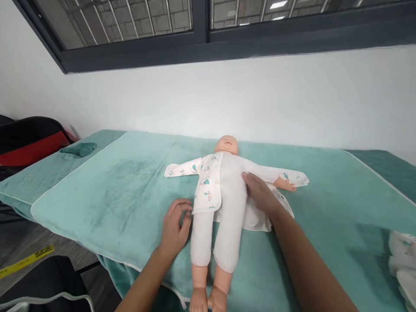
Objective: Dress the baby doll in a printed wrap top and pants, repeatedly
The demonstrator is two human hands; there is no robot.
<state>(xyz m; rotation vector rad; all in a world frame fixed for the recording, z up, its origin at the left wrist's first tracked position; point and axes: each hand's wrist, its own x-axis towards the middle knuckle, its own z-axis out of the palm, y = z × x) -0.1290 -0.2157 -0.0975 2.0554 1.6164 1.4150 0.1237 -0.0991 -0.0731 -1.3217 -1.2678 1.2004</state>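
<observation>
A baby doll (233,182) with a white cloth body lies face up, feet toward me. A white printed baby shirt (207,186) covers its chest on the left, with one sleeve around that arm. On the right the shirt's flap (256,216) is spread under and beside the doll; the doll's hand shows below the printed cuff there. My left hand (176,225) rests on the mat by the shirt's lower edge, fingers bent and apart, holding nothing. My right hand (260,190) lies along the doll's right-hand side, fingers stretched out against the torso; its thumb is hidden.
A green plush mat (136,186) covers the table, against a white wall under a barred window (130,21). Folded white printed cloth (404,255) lies at the right edge. A black and red bag (32,143) stands at the left, a dark chair (48,281) at lower left.
</observation>
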